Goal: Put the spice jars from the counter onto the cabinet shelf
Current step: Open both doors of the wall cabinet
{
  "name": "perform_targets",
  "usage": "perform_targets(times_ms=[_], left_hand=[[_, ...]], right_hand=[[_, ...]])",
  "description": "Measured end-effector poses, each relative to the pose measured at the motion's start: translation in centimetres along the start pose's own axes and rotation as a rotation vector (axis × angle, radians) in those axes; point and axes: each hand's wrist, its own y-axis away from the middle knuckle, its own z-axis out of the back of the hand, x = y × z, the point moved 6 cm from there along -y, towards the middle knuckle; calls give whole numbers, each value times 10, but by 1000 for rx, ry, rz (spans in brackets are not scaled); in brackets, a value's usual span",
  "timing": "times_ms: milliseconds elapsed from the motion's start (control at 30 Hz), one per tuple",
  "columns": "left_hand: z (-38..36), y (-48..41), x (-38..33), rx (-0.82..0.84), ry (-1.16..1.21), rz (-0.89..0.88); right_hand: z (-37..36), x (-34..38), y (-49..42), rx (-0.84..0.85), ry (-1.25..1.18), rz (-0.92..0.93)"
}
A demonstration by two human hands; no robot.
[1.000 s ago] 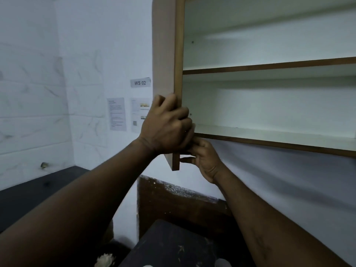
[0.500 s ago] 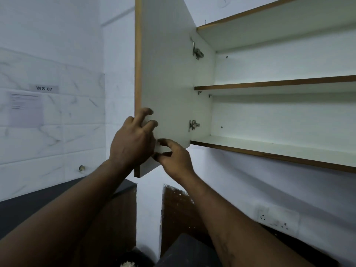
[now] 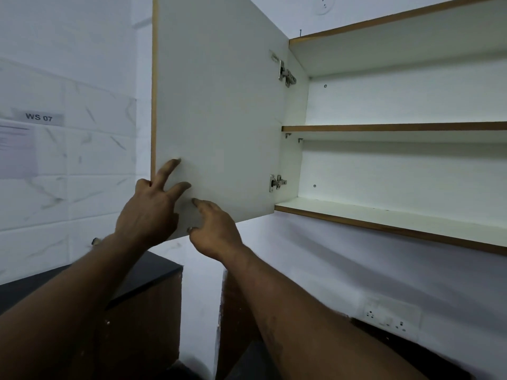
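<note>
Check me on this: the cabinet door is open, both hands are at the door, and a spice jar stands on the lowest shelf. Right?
Not quite: the head view shows no jar on the lowest shelf. The cabinet door is open, with the left hand and right hand at it.

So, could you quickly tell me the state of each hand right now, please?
Left hand: open, straight fingers against the cabinet door, holding nothing.
Right hand: open, fingers relaxed by the door's lower edge, holding nothing.
</note>
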Motion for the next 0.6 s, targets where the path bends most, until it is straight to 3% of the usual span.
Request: perform_targets(times_ms=[200, 433, 600], left_hand=[[-8, -2, 2, -42, -172, 17], [-9, -3, -22, -136, -252, 37], [-12, -7, -57, -123, -240, -113]], right_hand=[[-1, 4, -8, -102, 37, -5], [14, -11, -3, 22, 102, 3], [30, -38, 17, 73, 201, 1]])
